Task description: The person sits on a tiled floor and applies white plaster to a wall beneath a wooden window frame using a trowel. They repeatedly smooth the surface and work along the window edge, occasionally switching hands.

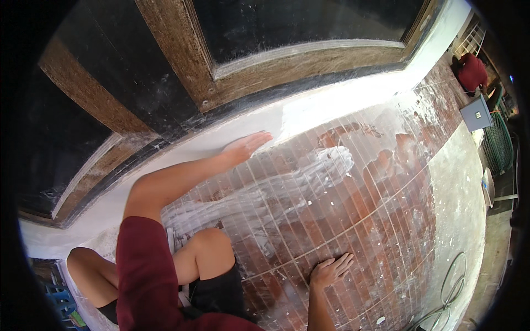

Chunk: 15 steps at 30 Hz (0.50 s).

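Observation:
My left hand [248, 148] reaches across to the low white wall strip [309, 112] under the dark window frames. Its fingers are stretched out together and the palm faces the white surface; anything under the palm is hidden. On the red-brown tiled floor [353, 220], my right hand [331, 270] lies flat with its fingers spread a little, and nothing shows in it. Between the two hands, a pale smear of white powder or paste [309, 171] covers the tiles along the wall.
Wood-framed dark panels [160, 55] rise above the wall strip. A looped hose or cable [455, 287] lies on the concrete at right. Farther off are a grey bin [476, 114], green netting [498, 144] and a crouching person in a dark red shirt [472, 71].

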{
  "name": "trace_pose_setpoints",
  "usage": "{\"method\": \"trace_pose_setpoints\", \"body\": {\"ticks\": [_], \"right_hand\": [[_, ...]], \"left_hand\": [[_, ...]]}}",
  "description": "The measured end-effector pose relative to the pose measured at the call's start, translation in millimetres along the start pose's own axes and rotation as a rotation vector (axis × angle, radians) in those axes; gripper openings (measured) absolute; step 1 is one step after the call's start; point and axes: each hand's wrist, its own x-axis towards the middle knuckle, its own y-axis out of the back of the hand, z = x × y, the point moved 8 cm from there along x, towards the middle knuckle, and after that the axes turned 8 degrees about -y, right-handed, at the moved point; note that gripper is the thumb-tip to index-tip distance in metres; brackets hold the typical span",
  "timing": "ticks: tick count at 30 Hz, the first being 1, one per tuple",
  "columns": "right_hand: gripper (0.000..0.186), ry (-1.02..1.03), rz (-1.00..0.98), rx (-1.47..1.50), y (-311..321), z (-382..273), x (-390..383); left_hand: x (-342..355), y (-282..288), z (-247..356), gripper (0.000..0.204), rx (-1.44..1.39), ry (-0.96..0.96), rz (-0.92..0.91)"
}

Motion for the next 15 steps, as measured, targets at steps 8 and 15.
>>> {"method": "trace_pose_setpoints", "body": {"ticks": [8,15], "right_hand": [[0.055,-0.017,-0.001,-0.018,-4,1,-1],[0.054,-0.028,0.014,-0.014,-2,2,0]], "left_hand": [[103,-31,27,0.07,0.015,0.13,-0.007],[23,-11,21,0.075,-0.066,0.229,0.169]]}}
